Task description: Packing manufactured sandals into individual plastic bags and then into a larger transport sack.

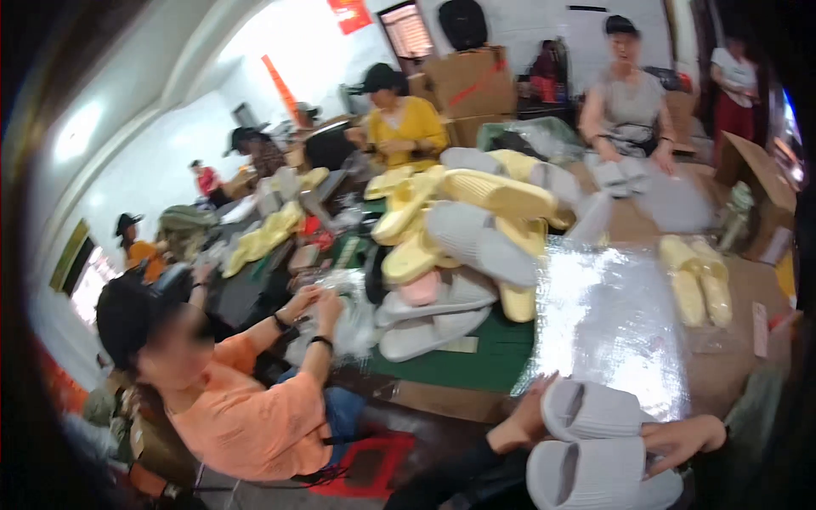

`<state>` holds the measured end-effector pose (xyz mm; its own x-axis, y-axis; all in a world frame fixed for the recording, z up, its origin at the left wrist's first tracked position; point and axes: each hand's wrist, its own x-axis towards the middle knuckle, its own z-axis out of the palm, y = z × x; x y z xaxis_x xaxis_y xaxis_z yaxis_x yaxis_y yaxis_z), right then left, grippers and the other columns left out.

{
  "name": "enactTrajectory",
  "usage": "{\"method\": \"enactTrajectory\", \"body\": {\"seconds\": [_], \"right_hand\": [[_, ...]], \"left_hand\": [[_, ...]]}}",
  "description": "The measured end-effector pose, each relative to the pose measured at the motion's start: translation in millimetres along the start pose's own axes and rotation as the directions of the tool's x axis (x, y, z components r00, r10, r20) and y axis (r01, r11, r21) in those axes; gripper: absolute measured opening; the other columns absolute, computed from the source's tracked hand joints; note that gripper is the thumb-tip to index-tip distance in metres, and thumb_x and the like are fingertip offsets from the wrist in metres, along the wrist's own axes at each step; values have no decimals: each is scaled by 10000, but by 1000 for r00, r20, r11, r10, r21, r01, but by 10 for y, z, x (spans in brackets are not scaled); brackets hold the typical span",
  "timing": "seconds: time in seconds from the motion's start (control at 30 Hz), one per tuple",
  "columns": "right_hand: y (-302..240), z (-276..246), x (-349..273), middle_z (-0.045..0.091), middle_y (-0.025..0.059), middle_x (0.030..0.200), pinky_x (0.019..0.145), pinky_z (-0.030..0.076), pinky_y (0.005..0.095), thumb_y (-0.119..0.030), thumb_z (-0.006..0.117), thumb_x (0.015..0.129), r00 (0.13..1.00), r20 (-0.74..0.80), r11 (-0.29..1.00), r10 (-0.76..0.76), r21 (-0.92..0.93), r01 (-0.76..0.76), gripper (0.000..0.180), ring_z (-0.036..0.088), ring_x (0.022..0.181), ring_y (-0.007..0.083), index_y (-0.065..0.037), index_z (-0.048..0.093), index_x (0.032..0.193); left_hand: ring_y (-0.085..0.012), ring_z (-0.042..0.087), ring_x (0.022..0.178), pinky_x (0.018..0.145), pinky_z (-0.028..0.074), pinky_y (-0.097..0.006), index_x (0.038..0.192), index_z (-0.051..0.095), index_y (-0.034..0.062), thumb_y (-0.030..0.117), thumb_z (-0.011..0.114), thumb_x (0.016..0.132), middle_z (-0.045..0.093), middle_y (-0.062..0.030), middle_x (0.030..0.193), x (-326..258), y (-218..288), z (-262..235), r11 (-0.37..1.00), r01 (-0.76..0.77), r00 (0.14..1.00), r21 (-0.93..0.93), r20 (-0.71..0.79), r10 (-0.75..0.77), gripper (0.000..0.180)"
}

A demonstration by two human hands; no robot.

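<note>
At the lower right a pair of pale grey slippers is held side by side, their ribbed straps facing up. My right hand grips them from the right, its fingers closed around the strap edges. From the left, my left hand is closed at the end of the farther slipper, its fingertips partly hidden behind it. Just beyond them a shiny clear plastic sheet lies on the table. A heap of yellow slippers and grey slippers is piled left of the sheet.
A wrapped yellow pair lies on brown cardboard at the right, near an open carton. A co-worker in orange sits close on my left, handling clear bags. Other people work along the table's far side. A red stool stands below.
</note>
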<state>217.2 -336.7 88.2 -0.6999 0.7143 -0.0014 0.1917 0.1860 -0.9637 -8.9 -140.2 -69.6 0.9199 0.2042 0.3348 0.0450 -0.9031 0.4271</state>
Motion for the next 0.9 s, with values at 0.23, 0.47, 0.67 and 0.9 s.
{"method": "enactTrajectory", "body": {"seconds": [0.23, 0.47, 0.67, 0.9], "right_hand": [[-101, 9, 68, 459, 190, 1247, 967, 355, 348, -140, 646, 872, 999, 38, 998, 21, 56, -23, 453, 432, 1156, 304, 31, 489, 1260], [-78, 45, -45, 431, 184, 1314, 1006, 327, 340, -123, 623, 894, 998, 13, 986, 59, 156, -60, 423, 390, 1242, 288, 35, 488, 1263], [-35, 108, -1, 384, 183, 1367, 1059, 277, 355, -122, 623, 895, 996, 79, 985, -29, 173, 15, 466, 344, 1296, 283, 42, 451, 1296], [-3, 119, 15, 405, 177, 1355, 1049, 293, 334, -97, 597, 908, 996, 80, 983, -32, 184, 17, 423, 357, 1289, 267, 47, 455, 1279]], "left_hand": [[-372, 453, 1165, 965, 307, -544, 1246, 552, 119, 299, 524, 815, 485, -198, 1288, 246, 134, -429, 977, -22, 1000, 213, 7, 21, 468], [-356, 481, 1143, 984, 325, -538, 1185, 560, 73, 251, 492, 853, 548, -154, 1201, 296, 13, -224, 968, -66, 997, 242, -19, 73, 383], [-327, 510, 1102, 903, 402, -484, 1190, 571, 77, 156, 526, 815, 563, -139, 1161, 256, -37, -139, 904, 93, 991, 418, -126, -43, 385], [-323, 568, 977, 850, 458, -399, 1147, 583, 56, 64, 561, 767, 595, -178, 1124, 401, -31, -389, 988, 110, 972, 111, -219, -83, 381]]}}
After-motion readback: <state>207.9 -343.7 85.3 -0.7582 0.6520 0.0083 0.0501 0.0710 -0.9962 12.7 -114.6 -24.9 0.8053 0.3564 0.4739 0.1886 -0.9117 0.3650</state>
